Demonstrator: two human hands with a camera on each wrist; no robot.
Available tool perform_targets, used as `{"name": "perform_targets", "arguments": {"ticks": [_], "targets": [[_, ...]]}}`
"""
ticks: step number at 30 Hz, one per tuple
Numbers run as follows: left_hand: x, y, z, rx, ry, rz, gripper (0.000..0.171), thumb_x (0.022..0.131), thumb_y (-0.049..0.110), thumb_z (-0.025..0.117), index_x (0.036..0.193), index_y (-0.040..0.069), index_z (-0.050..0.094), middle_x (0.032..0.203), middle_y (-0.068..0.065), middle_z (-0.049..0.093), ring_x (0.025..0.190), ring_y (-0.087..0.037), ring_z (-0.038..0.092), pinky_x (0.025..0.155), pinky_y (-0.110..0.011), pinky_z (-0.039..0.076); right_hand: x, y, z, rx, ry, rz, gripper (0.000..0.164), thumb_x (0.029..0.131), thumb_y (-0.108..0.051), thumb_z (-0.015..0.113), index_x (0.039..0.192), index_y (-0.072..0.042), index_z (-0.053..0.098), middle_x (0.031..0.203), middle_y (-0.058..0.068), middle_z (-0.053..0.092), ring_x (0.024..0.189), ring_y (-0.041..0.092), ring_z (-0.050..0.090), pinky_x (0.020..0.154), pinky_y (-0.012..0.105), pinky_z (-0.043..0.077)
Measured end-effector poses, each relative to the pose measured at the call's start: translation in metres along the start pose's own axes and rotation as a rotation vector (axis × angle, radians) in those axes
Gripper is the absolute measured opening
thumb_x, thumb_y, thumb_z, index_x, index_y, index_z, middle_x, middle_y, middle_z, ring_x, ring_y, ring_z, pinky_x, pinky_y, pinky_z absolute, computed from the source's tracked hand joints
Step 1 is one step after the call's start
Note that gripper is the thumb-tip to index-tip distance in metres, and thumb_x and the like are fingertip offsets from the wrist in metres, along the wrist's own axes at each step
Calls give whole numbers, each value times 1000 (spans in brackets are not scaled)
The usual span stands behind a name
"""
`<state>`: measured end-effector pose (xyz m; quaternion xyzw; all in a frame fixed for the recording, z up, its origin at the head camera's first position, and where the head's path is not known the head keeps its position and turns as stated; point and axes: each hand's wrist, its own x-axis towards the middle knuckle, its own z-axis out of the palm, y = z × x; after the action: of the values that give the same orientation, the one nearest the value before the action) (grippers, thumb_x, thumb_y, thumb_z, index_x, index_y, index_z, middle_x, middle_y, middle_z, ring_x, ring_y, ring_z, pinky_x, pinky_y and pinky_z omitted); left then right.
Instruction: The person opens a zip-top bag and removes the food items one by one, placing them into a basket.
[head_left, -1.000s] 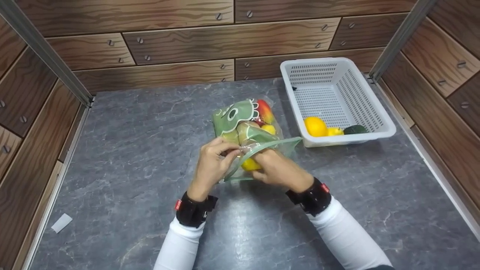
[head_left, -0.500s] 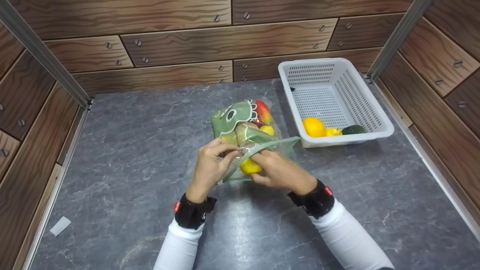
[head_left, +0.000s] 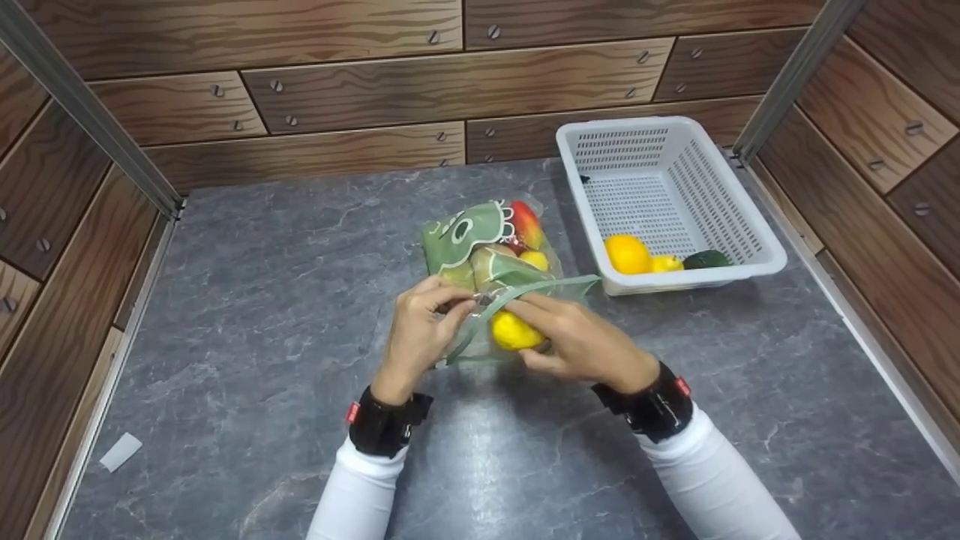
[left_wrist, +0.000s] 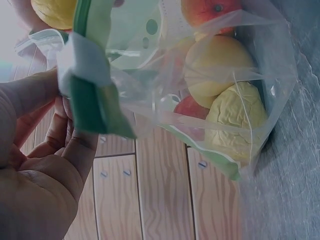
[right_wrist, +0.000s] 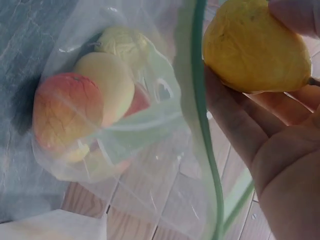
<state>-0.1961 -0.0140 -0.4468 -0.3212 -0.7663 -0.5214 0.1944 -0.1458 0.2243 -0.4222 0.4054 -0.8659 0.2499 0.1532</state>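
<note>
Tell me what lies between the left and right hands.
In the head view, the green bag rim and a yellow fruit, which the right hand holds.

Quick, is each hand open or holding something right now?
Left hand: pinching the edge of the bag.
Right hand: holding a yellow fruit at the bag's mouth.

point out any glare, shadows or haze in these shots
Head view: pale glare on the tabletop, a soft shadow near the right hand; left wrist view: upper left washed out, the bag hazy; right wrist view: the yellow fruit looks duller than in the head view.
</note>
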Motion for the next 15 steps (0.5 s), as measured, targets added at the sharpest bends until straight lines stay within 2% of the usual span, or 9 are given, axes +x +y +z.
{"name": "perform_targets", "arguments": {"ticks": [7, 15], "targets": [[0, 0, 0, 2, 3, -1, 8, 85, 1, 82, 93, 1, 80, 83, -9, 70, 71, -19, 68, 68, -27, 60, -5, -1, -13, 41, 45, -3, 61, 78, -11, 77, 137, 0, 62, 132, 16, 66, 108, 27, 70, 94, 38, 59], [1, 0, 1, 0, 7, 1, 8, 84, 0, 82, 92, 1, 79, 84, -8, 71, 71, -19, 68, 67, -27, 60, -10, 2, -30, 43, 138, -25, 60, 77, -8, 77, 134, 2, 62, 129, 15, 68, 112, 27, 69, 99, 34, 57]]}}
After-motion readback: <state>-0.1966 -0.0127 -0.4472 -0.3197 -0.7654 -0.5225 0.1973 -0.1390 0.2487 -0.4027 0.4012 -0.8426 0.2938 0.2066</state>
